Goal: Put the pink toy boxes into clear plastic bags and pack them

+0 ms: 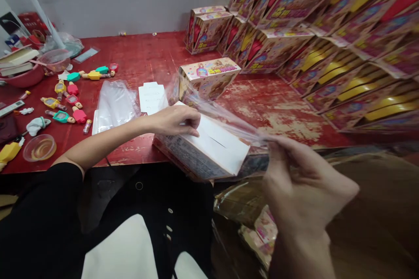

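A printed cardboard box (222, 141) lies tilted at the table's front edge, its white side with a short slit facing up. Clear plastic bag film (225, 115) stretches over and around it. My left hand (178, 120) rests on the box's far left part, fingers curled and thumb against the white face; whether it pinches film there is hidden. Off the box's right end, my right hand (294, 170) is closed, pinching the bag's edge and holding it taut. Just behind stands another printed box (209, 76).
Stacked boxes with red and yellow contents (343, 52) fill the right. On the red table (140, 54) lie a pile of clear bags (116, 102), a white card (152, 97), and several small coloured toys (72, 100). A pink basket (26, 76) stands left; brown cardboard (369, 200) is lower right.
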{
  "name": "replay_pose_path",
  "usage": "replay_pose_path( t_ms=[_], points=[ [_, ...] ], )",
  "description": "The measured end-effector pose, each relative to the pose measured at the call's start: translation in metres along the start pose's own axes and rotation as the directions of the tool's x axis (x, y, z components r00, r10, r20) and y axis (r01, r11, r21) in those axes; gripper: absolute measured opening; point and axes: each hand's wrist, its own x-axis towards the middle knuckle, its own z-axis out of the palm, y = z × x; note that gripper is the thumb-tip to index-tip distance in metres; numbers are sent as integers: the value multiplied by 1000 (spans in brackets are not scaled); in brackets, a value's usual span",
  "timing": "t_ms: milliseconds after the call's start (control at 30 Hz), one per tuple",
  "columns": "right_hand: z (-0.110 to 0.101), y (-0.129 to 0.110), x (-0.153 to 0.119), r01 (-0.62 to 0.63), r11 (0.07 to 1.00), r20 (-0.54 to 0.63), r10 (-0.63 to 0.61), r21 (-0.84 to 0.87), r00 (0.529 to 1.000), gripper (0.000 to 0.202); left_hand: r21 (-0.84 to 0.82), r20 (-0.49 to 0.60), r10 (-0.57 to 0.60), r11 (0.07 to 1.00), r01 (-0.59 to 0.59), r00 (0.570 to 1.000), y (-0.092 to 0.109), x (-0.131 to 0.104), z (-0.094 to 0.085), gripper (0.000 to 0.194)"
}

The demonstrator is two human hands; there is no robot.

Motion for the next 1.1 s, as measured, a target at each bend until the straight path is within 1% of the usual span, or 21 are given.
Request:
replay_pose_path(
  t_ms=[67, 133, 167, 233, 267, 333, 400, 467, 567, 667, 733, 800, 867, 933, 967, 1000, 1033, 1100],
  points=[
    [3, 4, 20, -47, 999, -26, 47, 0, 999, 24, 12, -103, -66, 998, 67, 992, 1, 6, 4, 17],
    [3, 5, 36, -77, 997, -7, 77, 11, 997, 28, 59, -206, -156, 984, 171, 966, 2, 11, 8, 18],
    [2, 3, 41, -81, 997, 5, 81, 6, 997, 29, 74, -223, -192, 974, 213, 956, 2, 13, 10, 19],
    [-2, -1, 42, -61, 998, 41, 62, -21, 997, 27, 77, -203, -229, 965, 249, 952, 2, 19, 13, 20],
    [-5, -5, 39, -24, 999, 43, 26, -29, 999, 24, 73, -195, -232, 966, 250, 953, 3, 22, 15, 21],
    [-12, -14, 26, 69, 997, 48, -69, -17, 996, 18, 74, -213, -223, 967, 244, 951, 4, 27, 17, 25],
    [-18, -23, 8, 134, 991, 124, -129, -31, 984, 21, 68, -253, -225, 966, 249, 941, 5, 30, 19, 27],
    [-21, -29, -10, 169, 981, 176, -150, -98, 973, 25, 42, -284, -233, 966, 255, 930, 3, 31, 23, 27],
    [-17, -26, -35, 264, 943, 208, -222, -202, 953, 29, -33, -351, -220, 974, 223, 910, -6, 31, 28, 26],
    [-9, -12, -52, 420, 874, 254, -361, -245, 897, 38, -165, -416, -205, 975, 148, 886, -22, 30, 28, 27],
    [-6, -3, -60, 501, 831, 280, -435, -241, 856, 41, -302, -456, -241, 947, 106, 857, -35, 30, 25, 25],
    [-4, 3, -64, 549, 810, 299, -482, -209, 824, 41, -471, -466, -336, 877, 92, 818, -48, 29, 19, 20],
    [-4, 7, -67, 565, 806, 315, -497, -178, 809, 43, -640, -418, -445, 763, 91, 792, -59, 25, 9, 18],
    [-4, 11, -70, 573, 803, 319, -506, -166, 801, 46, -768, -339, -518, 634, 87, 786, -66, 18, -5, 20],
    [-4, 13, -72, 574, 801, 313, -509, -169, 802, 48, -807, -310, -536, 585, 82, 785, -68, 14, -12, 23],
    [-3, 15, -74, 575, 800, 302, -512, -174, 804, 50, -827, -301, -553, 557, 76, 777, -68, 9, -18, 27],
    [-3, 17, -76, 576, 798, 291, -516, -178, 805, 51, -832, -303, -569, 550, 80, 765, -68, 4, -24, 32],
    [-3, 21, -80, 578, 796, 270, -526, -179, 807, 52, -800, -328, -599, 587, 122, 730, -66, -6, -32, 42]
  ],
)
